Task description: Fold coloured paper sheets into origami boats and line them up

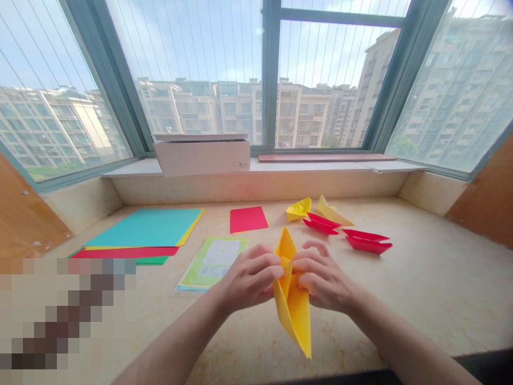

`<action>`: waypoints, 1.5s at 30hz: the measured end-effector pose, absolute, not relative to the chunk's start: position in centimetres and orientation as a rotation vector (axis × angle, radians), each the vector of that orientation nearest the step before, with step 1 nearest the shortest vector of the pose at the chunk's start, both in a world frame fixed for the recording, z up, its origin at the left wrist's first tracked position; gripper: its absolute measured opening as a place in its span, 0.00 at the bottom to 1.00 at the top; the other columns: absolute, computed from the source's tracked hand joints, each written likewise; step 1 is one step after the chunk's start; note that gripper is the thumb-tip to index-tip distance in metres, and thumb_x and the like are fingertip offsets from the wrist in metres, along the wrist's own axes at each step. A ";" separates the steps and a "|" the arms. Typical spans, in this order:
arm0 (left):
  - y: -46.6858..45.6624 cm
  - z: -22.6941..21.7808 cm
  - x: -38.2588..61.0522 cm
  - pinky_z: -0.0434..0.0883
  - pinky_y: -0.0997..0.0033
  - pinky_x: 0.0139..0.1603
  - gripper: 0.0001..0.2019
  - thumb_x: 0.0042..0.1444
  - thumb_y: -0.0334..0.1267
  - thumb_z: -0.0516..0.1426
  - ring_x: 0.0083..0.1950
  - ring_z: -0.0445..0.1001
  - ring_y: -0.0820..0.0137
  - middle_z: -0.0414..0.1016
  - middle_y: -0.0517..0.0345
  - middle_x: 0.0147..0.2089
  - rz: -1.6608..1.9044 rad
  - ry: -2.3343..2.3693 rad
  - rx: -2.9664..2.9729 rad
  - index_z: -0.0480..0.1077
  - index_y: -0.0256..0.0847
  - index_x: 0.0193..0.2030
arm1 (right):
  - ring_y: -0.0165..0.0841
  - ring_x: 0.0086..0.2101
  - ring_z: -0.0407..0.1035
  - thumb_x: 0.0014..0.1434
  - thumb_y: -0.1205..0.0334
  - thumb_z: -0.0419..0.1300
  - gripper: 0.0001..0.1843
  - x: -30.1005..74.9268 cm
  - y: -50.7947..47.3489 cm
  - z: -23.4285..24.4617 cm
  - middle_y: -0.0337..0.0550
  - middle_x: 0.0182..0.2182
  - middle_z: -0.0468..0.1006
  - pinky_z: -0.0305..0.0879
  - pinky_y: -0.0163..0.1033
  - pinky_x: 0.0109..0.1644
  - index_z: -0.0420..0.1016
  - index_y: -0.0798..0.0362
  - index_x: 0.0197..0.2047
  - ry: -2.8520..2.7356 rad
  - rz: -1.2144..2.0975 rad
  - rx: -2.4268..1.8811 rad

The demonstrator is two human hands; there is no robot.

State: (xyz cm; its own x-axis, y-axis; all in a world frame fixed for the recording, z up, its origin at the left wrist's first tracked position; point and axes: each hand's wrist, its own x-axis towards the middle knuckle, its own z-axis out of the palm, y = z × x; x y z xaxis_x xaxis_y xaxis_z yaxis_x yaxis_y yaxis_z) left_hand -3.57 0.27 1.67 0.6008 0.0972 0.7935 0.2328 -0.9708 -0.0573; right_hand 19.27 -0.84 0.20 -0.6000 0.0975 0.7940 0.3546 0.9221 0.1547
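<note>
A folded yellow paper shape (294,307), long and pointed at both ends, is held above the stone counter (420,278) between both hands. My left hand (250,278) pinches its left side near the middle, fingers closed on the paper. My right hand (324,278) grips the right side the same way, with one finger lifted. The two hands almost touch across the fold.
Two red paper boats (366,240) (320,223) and two yellow folded pieces (299,208) (332,212) lie beyond the hands. A red sheet (247,219), an instruction leaflet (214,261) and a stack of coloured sheets (146,230) lie to the left. A white box (202,154) sits on the sill.
</note>
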 end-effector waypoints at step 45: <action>0.4 0.6 -2.4 0.70 0.77 0.24 0.22 0.64 0.54 0.55 0.33 0.72 0.71 0.74 0.51 0.37 -2.132 -1.140 -3.489 0.74 0.35 0.46 | 0.33 0.28 0.76 0.60 0.58 0.67 0.06 18.0 -0.1 -0.9 0.42 0.29 0.80 0.77 0.39 0.33 0.80 0.51 0.36 -1.520 0.599 -0.772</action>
